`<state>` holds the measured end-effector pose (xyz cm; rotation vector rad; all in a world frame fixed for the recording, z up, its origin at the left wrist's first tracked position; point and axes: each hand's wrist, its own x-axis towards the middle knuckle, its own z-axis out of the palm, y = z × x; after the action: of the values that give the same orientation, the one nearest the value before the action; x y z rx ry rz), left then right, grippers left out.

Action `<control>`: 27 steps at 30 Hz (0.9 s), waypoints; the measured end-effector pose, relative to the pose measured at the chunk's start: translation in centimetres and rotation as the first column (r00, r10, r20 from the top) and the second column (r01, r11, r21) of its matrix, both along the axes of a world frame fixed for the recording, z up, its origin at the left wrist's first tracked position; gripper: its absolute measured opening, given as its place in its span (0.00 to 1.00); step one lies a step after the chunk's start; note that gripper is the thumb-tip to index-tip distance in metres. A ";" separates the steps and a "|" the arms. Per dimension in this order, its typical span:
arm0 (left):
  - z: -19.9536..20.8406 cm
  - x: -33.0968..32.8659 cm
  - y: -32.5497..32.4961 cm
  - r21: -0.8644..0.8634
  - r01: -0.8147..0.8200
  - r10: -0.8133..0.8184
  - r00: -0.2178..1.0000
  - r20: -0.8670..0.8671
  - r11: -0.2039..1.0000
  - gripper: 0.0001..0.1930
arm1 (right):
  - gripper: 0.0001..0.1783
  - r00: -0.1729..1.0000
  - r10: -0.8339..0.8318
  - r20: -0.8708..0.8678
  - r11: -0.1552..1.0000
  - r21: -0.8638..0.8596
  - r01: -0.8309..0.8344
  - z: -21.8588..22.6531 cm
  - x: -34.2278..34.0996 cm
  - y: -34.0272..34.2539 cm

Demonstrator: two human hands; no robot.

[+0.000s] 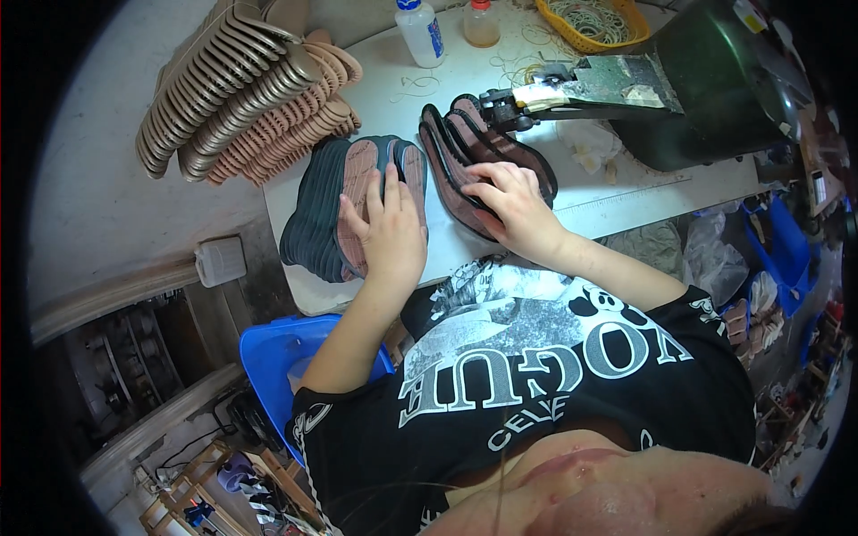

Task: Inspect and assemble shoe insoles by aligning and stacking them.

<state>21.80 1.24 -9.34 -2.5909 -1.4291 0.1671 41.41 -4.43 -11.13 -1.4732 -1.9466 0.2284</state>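
Note:
A leaning row of teal-edged insoles (311,219) stands on the white table, with pinkish-brown faces at its right end. My left hand (391,234) lies on those end faces, fingers spread and pointing away from me. To the right, a few dark-edged insoles (445,161) with pinkish-brown faces lie overlapping. My right hand (517,204) rests over their near part, fingers bent but apart, touching the surface; its palm side is hidden. The far ends of these insoles reach beside the narrow arm of a dark green machine (608,87).
Stacked bronze and tan shoe parts (259,98) stand at the far left. A white bottle with blue cap (420,36), a red-capped bottle (481,25) and a yellow basket of bands (594,25) sit at the back. A ruler (617,195) lies right; a blue bin (277,353) stands below.

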 end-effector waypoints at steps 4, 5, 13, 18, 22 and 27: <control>-0.2 -0.2 0.2 -0.014 0.015 -0.011 0.974 0.225 1.000 0.19 | 0.10 0.979 0.099 -0.178 0.979 -0.158 -0.128 -1.3 1.1 -1.1; 0.0 -0.1 0.4 -0.015 0.024 -0.020 0.973 0.231 1.000 0.19 | 0.09 0.980 0.101 -0.171 0.973 -0.189 -0.133 -1.4 1.3 -1.5; 1.5 -1.3 2.4 0.072 0.005 -0.044 0.835 0.549 0.997 0.06 | 0.08 0.941 0.150 -0.304 0.938 -0.257 -0.233 -0.8 2.3 -1.5; 2.9 -1.2 2.0 -0.217 -0.074 0.226 0.485 0.845 0.973 0.10 | 0.30 0.867 0.148 -0.476 0.877 -0.342 -0.338 1.7 1.1 -0.2; 3.6 0.1 1.1 -0.338 0.094 0.323 0.151 0.934 0.936 0.08 | 0.45 0.689 -0.023 -0.725 0.820 -0.408 -0.401 2.6 -0.6 1.4; 2.4 0.8 1.6 -0.152 0.064 0.149 0.057 0.987 0.986 0.08 | 0.30 0.607 -0.119 -0.786 0.825 -0.418 -0.380 1.8 -0.2 2.7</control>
<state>22.63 2.86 -6.92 -2.6807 -1.7422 -2.0968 41.18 -1.74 -9.31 -1.1927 -1.2533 1.3895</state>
